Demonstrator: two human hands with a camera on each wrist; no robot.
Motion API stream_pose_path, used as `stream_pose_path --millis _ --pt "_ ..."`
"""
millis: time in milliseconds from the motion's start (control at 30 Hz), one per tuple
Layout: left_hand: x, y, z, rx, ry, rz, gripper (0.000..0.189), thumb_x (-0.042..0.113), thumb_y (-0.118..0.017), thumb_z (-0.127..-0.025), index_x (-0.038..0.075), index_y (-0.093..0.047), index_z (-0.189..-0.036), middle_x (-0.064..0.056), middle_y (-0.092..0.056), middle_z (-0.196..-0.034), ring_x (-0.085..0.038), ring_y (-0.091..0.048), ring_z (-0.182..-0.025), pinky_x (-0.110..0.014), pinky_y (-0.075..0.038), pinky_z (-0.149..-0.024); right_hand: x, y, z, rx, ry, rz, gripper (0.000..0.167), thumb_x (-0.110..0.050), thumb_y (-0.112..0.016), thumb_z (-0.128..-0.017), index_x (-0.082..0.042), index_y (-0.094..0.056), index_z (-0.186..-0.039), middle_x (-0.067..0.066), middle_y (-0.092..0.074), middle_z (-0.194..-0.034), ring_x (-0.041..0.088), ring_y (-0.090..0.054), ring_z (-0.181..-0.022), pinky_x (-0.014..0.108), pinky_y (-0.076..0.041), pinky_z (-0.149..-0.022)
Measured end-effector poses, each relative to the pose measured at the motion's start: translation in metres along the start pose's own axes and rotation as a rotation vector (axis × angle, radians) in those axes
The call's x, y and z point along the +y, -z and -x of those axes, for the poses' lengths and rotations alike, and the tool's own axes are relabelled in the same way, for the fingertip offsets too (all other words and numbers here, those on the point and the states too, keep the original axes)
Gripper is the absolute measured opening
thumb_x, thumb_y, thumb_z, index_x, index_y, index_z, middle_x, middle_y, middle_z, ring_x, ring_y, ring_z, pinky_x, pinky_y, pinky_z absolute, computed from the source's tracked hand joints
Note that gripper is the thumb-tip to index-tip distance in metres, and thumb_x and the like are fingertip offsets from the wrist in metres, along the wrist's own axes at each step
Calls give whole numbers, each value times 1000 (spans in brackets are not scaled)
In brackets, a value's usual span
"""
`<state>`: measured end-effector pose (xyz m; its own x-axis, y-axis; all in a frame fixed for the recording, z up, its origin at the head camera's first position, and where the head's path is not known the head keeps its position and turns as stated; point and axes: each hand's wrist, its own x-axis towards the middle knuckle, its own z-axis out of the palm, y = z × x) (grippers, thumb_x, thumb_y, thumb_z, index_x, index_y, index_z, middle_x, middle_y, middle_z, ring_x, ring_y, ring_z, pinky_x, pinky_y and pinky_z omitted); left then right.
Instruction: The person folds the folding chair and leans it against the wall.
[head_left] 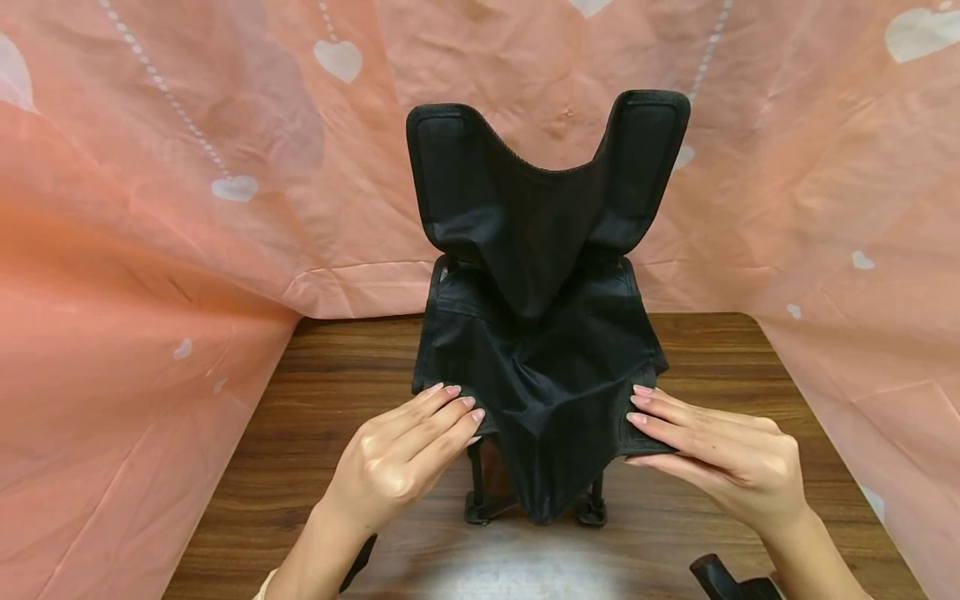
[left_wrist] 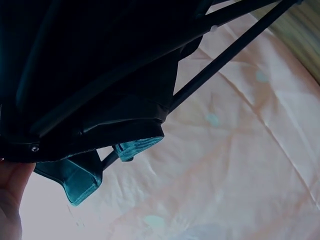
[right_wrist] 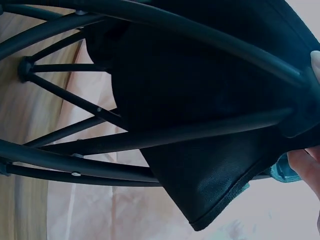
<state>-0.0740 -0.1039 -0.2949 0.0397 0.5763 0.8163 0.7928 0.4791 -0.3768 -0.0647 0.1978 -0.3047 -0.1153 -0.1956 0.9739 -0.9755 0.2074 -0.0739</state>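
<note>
A small black folding chair (head_left: 536,367) stands facing me, its fabric back rising in two tall corners and its seat sagging to a point in front. My left hand (head_left: 408,450) grips the seat's front left corner, fingers laid over the top and thumb underneath. At the front right corner, my right hand (head_left: 723,458) holds the fabric the same way. Crossed metal tubes (right_wrist: 175,135) run beneath the seat in the right wrist view. From the left wrist, the underside (left_wrist: 110,60) looks dark, with the left fingers (left_wrist: 12,185) at its edge.
The chair stands on a brown wood-grain table (head_left: 337,367). Pink cloth (head_left: 187,167) with pale hearts hangs behind and at both sides. Dark objects show near my wrists, one a black cylindrical piece (head_left: 716,575) by the right forearm. Chair feet (head_left: 591,510) rest on the tabletop.
</note>
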Motion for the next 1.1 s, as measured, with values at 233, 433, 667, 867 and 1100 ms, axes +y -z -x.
stream_pose_path --millis 233,433,667,867,1100 --pt "2 -4 -9 16 -10 -17 18 2 -57 -95 2 -75 -93 -7 -76 -87 -21 -73 -83 -33 -61 -80 1 -3 -4 1 13 25 27 -22 -79 -78 5 -77 -82 16 -74 -97 14 -71 -99 16 -52 -93" --pt "2 -5 -12 12 -9 -17 19 2 -56 -96 2 -75 -93 -8 -76 -87 -21 -74 -83 -33 -61 -80 1 -6 -8 5 18 9 26 -20 -79 -78 6 -76 -81 17 -74 -98 16 -72 -96 17 -53 -93" --pt "3 -7 -15 20 -18 -34 18 3 -57 -96 2 -75 -93 -7 -76 -88 -21 -73 -84 -33 -61 -80 1 -8 -11 -3 16 -10 26 -19 -78 -78 7 -76 -82 17 -74 -99 17 -72 -97 18 -53 -94" --pt "5 -10 -21 32 -30 -49 17 3 -58 -95 3 -75 -93 -6 -76 -87 -20 -73 -83 -32 -61 -80 3 -9 -12 -5 27 -19 26 -18 -79 -78 7 -76 -82 17 -74 -99 19 -72 -97 20 -53 -94" --pt "9 -17 -29 50 -28 -62 17 5 -58 -95 4 -75 -93 -5 -75 -85 -19 -73 -83 -31 -60 -82 6 -11 -13 -9 39 -17 26 -19 -78 -78 6 -76 -82 17 -74 -99 20 -72 -97 20 -53 -95"
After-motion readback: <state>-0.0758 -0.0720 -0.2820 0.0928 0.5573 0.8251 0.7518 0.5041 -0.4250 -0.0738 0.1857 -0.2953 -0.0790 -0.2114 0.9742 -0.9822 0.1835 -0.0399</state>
